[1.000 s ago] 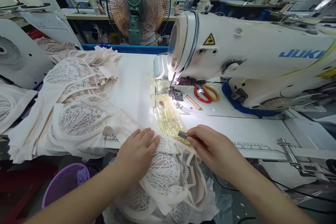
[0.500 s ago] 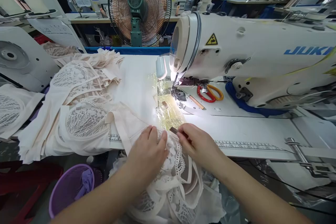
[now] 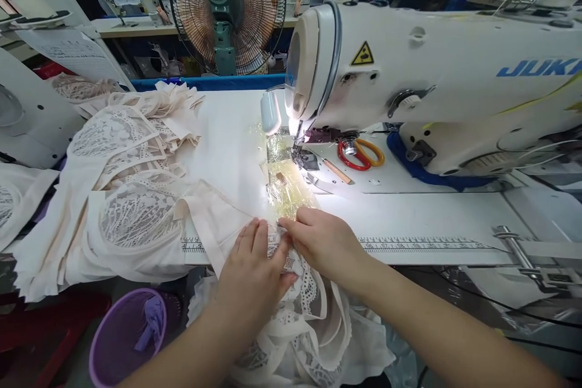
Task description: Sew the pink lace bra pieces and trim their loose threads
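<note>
At six o'clock a pale lace garment [image 3: 309, 339] is spilling off the bench [image 3: 227, 139]. At seven the left hand [image 3: 252, 270] is resting on it, grip open; at five the right hand [image 3: 325, 245] is pinching a small, mostly hidden tool [image 3: 279, 223] at its top edge. More lace pieces [image 3: 131, 218] are lying at nine, scissors [image 3: 365, 160] at three

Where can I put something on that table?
Bare white tabletop shows between the lace pile and the yellow film; more shows behind the ruler marks, right of the right hand. It's crowded where the left hand rests on lace fabric, and by the scissors under the machine.
</note>
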### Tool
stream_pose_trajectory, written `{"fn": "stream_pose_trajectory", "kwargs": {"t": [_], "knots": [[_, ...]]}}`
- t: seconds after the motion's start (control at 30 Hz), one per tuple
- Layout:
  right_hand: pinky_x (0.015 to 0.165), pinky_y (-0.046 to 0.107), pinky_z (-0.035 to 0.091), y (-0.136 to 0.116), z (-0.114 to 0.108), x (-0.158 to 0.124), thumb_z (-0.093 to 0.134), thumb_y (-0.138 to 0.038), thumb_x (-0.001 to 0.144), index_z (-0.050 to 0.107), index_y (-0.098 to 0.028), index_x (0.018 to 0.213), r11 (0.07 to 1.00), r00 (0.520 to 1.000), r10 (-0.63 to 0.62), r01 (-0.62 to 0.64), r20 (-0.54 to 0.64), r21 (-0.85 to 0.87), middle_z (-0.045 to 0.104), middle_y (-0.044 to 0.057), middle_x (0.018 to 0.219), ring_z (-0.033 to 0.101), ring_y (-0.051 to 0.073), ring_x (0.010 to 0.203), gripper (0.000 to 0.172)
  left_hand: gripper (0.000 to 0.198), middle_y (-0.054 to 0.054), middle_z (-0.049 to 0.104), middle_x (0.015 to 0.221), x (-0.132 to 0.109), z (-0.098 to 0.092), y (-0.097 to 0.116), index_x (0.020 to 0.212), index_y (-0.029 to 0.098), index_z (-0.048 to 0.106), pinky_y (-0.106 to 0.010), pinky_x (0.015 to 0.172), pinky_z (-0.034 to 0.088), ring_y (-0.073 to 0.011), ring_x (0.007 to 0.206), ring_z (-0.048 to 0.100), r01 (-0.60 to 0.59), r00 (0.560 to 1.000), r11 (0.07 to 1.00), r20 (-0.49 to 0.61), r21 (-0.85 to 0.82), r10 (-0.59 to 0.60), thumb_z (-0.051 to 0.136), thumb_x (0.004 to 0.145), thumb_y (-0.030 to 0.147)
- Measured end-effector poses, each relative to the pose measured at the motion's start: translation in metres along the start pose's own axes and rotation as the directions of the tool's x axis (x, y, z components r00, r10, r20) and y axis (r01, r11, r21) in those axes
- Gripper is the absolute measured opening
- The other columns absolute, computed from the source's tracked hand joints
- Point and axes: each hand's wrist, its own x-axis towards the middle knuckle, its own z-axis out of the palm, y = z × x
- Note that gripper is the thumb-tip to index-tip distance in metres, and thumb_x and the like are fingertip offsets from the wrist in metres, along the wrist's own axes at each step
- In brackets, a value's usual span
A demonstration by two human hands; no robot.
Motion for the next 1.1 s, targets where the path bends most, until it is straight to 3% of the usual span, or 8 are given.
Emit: {"fn": "stream_pose_trajectory", "kwargs": {"t": [0.2,0.33,0.47,0.73,0.87,1.0,1.1], "knots": [[0.049,0.026,0.017,0.006,-0.021,-0.021,0.053,-0.006,0.077,0.064,-0.017,0.086,0.996,0.987,0.061,-0.051,0.146,-0.074,0.05,0.001,0.066,0.042,0.015,0.059,0.018,0.055,-0.019,0.05,0.122,0.0,-0.002,0.0,0.124,0.022,0.055,-0.05,0.094,0.044,-0.0375,0.116,0.048,-0.011,1.0,1.0,0.014,-0.008,0.011,0.068,0.074,0.042],[0.049,0.026,0.017,0.008,-0.024,-0.031,0.049,-0.007,0.08,0.065,-0.016,0.096,0.992,0.993,0.104,-0.098,0.064,-0.081,0.05,0.002,0.066,0.042,0.015,0.057,0.025,0.052,-0.02,0.049,0.124,0.0,-0.003,-0.001,0.123,0.022,0.055,-0.052,0.095,0.042,-0.0379,0.117,0.047,-0.025,0.999,1.0,0.021,-0.003,0.025,0.067,0.076,0.039],[0.05,0.026,0.022,0.005,-0.015,-0.024,0.043,-0.011,0.086,0.063,-0.017,0.104,0.997,0.997,0.078,-0.078,-0.021,0.021,0.052,0.002,0.07,0.045,0.016,0.061,0.028,0.054,-0.021,0.049,0.124,0.001,-0.006,-0.002,0.125,0.021,0.053,-0.053,0.094,0.043,-0.0387,0.116,0.048,-0.035,0.998,0.999,0.053,0.023,0.033,0.067,0.076,0.039],[0.051,0.027,0.021,-0.002,-0.007,-0.002,0.046,-0.011,0.085,0.064,-0.017,0.095,0.997,0.995,0.06,-0.064,0.084,0.042,0.054,0.003,0.072,0.046,0.017,0.064,0.021,0.052,-0.022,0.048,0.123,0.002,-0.007,-0.002,0.124,0.018,0.053,-0.053,0.092,0.044,-0.0396,0.115,0.048,-0.066,0.995,0.996,0.072,0.054,0.062,0.063,0.078,0.04],[0.051,0.027,0.021,0.004,-0.018,-0.012,0.05,-0.006,0.079,0.064,-0.017,0.094,0.998,0.987,0.056,-0.059,0.151,0.013,0.055,0.003,0.073,0.047,0.016,0.065,0.023,0.052,-0.021,0.048,0.122,0.002,-0.007,-0.003,0.127,0.02,0.052,-0.054,0.091,0.044,-0.0394,0.115,0.048,-0.073,0.996,0.996,0.063,0.052,0.07,0.063,0.079,0.038],[0.05,0.027,0.018,0.007,-0.034,-0.026,0.052,-0.005,0.078,0.066,-0.018,0.088,0.991,0.966,0.134,-0.125,0.221,-0.051,0.055,0.003,0.07,0.048,0.016,0.062,0.021,0.05,-0.021,0.049,0.122,0.001,-0.008,-0.004,0.125,0.021,0.053,-0.054,0.091,0.044,-0.0391,0.114,0.048,-0.073,0.996,0.997,0.06,0.037,0.071,0.063,0.078,0.037],[0.049,0.026,0.02,0.007,-0.039,-0.034,0.048,-0.007,0.08,0.066,-0.018,0.09,0.981,0.971,0.195,-0.193,0.141,-0.028,0.054,0.002,0.069,0.049,0.015,0.059,0.023,0.046,-0.021,0.049,0.123,0.002,-0.009,-0.003,0.122,0.022,0.055,-0.058,0.089,0.042,-0.0389,0.113,0.048,-0.067,0.998,0.997,0.022,0.044,0.066,0.062,0.08,0.036]]}}
